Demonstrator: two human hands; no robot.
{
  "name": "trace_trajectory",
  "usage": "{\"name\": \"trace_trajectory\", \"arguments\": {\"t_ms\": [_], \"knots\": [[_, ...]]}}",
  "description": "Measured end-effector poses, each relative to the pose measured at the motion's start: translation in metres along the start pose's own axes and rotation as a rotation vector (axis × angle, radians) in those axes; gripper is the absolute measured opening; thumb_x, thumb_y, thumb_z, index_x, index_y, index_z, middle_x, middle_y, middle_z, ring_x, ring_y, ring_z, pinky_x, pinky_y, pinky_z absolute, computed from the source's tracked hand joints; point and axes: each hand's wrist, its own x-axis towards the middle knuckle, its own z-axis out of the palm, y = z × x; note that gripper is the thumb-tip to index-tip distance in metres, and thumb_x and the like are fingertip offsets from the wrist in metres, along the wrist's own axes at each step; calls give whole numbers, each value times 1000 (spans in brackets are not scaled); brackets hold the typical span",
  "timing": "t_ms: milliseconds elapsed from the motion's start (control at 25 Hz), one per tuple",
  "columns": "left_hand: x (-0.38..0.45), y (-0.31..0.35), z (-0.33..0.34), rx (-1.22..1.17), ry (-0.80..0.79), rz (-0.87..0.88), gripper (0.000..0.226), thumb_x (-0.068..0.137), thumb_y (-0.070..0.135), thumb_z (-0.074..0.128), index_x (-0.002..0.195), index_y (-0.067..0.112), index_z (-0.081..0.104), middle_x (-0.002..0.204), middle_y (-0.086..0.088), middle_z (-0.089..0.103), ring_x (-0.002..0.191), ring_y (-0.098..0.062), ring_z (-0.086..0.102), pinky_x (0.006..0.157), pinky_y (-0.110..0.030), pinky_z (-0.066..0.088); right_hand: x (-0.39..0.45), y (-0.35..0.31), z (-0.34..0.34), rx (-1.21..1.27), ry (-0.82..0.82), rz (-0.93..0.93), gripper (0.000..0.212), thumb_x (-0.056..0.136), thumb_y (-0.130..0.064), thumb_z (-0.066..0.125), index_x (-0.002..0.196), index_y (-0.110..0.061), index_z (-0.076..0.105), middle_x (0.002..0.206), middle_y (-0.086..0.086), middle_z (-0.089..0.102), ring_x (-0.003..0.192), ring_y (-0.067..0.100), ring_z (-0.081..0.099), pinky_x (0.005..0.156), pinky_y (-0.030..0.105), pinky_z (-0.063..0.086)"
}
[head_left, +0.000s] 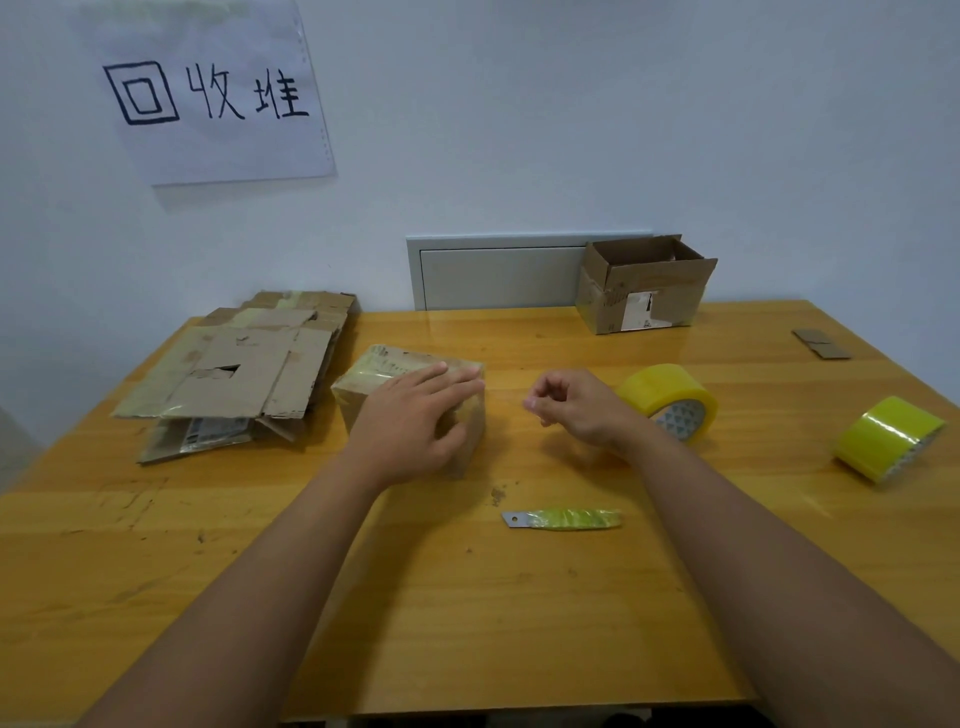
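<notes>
Forearms outstretched, left hand flat atop taped box, grip slack; right hand curled, empty, just beside.

Count: 2 yellow tape rolls, 1 taped box, 1 open carton, 1 wrapped blade, 1 flattened-cardboard pile, 1 cardboard scrap.

A plain packing and recycling room: a handwritten white paper sign reading 回收堆 above flattened brown cardboard boxes, yellow packing-tape rolls, a varnished wooden table.
</notes>
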Motion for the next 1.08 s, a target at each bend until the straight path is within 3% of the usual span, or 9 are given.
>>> {"name": "trace_trajectory", "arguments": {"t_ms": [160, 400, 680, 920, 1000, 1080], "knots": [[-3, -12, 0, 1, 38, -8, 60, 86, 52, 29, 143, 41, 44, 150, 24, 36, 143, -10, 33, 110, -40, 32, -9, 5, -15, -11, -37, -10, 10, 96, -15, 61, 87, -11, 63, 68, -2, 59, 59, 0, 53, 62, 17, 43], [-3, 5, 7, 31, 83, -77, 56, 89, 47, 38, 144, 38, 46, 150, 20, 41, 142, -12, 36, 111, -38, 29, -6, 8, 9, -74, -163, 2, 12, 94, -20, 64, 83, -22, 63, 66, -4, 55, 59, 6, 48, 59, 22, 41], [-4, 8, 8, 39, 106, -90, 60, 87, 53, 28, 142, 38, 47, 149, 19, 42, 141, -12, 36, 111, -38, 28, -7, 17, 40, -389, -210, 61, 15, 90, -40, 66, 79, -35, 57, 74, -13, 56, 72, 1, 47, 80, 30, 32], [-3, 6, 7, 36, 87, -85, 61, 87, 54, 26, 144, 39, 44, 151, 20, 39, 143, -11, 33, 112, -38, 26, -8, 7, 40, -626, -231, 9, 22, 91, -50, 60, 93, -29, 56, 82, -11, 59, 91, 15, 53, 96, 38, 34], [-4, 6, 7, 30, 82, -85, 61, 88, 54, 26, 145, 39, 43, 152, 20, 38, 143, -11, 33, 113, -38, 26, -8, 2, 42, -722, -224, 0, 30, 91, -54, 58, 100, -26, 57, 92, -5, 63, 100, 20, 56, 96, 39, 35], [-4, 6, 6, 28, 71, -81, 61, 88, 54, 26, 145, 39, 43, 152, 20, 38, 144, -11, 32, 113, -38, 26, -7, 1, 43, -795, -186, 6, 49, 88, -59, 58, 122, -23, 53, 113, 1, 61, 112, 24, 55, 97, 42, 37]]}}
